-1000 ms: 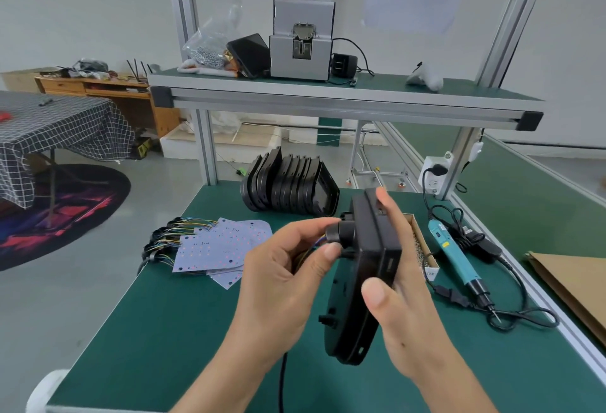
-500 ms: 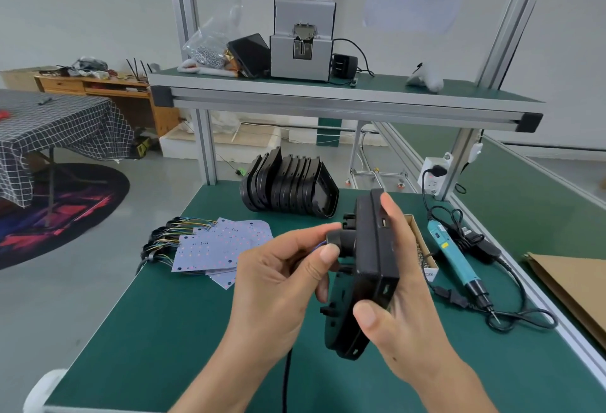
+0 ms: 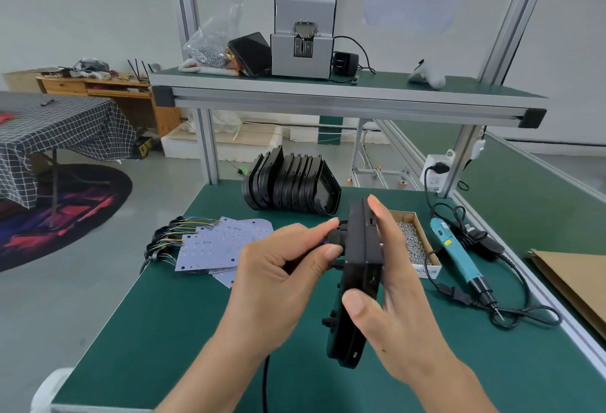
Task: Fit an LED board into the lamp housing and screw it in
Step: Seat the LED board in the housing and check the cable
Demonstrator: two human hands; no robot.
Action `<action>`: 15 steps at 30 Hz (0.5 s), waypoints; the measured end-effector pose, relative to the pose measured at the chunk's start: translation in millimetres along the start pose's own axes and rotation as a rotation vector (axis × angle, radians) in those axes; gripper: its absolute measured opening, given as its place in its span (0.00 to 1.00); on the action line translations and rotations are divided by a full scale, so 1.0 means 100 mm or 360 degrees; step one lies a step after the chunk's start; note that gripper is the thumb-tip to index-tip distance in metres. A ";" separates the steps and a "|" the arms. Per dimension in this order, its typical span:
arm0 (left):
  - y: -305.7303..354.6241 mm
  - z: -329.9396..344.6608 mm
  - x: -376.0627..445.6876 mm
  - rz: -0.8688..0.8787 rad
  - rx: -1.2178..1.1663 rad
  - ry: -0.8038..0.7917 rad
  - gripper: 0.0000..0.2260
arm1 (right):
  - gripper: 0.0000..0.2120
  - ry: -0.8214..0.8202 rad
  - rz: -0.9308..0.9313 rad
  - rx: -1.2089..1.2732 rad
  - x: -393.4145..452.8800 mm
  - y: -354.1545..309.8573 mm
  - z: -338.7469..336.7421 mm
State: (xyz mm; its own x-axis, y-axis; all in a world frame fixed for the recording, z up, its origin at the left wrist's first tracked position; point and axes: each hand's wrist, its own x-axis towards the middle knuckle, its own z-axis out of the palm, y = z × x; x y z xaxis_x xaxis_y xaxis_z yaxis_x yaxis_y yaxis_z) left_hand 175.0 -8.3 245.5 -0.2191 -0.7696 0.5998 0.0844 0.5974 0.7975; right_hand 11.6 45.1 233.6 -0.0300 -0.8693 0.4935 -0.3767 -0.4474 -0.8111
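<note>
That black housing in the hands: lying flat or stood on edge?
On edge. The housing is held off the table, narrow side facing the camera, right hand clasping it.

Both bare forearms reached up from the bottom edge and met at the lamp housing (image 3: 357, 268). The left hand (image 3: 278, 278) sat left of the lamp housing, thumb and forefinger pinching a black fitting on its side. The right hand (image 3: 390, 301) clasped it edge-on, thumb in front, fingers stretched up behind.
</note>
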 end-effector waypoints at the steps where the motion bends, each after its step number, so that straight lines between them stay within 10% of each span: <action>1: -0.01 0.00 0.00 -0.0001 0.0038 -0.0006 0.14 | 0.51 0.0001 0.0030 0.0004 0.00 -0.01 0.01; 15: -0.06 -0.14 -0.04 -0.0134 -0.0015 -0.0089 0.15 | 0.40 0.0001 0.0156 0.0217 -0.03 -0.20 0.09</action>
State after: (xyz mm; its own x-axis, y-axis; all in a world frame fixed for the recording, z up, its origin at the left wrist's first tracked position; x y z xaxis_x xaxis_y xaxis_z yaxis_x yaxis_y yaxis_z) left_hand 188.6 -12.0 239.2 -0.2799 -0.8029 0.5264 0.0724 0.5291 0.8455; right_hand 27.5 55.2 245.6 -0.0609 -0.9100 0.4101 -0.2428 -0.3850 -0.8904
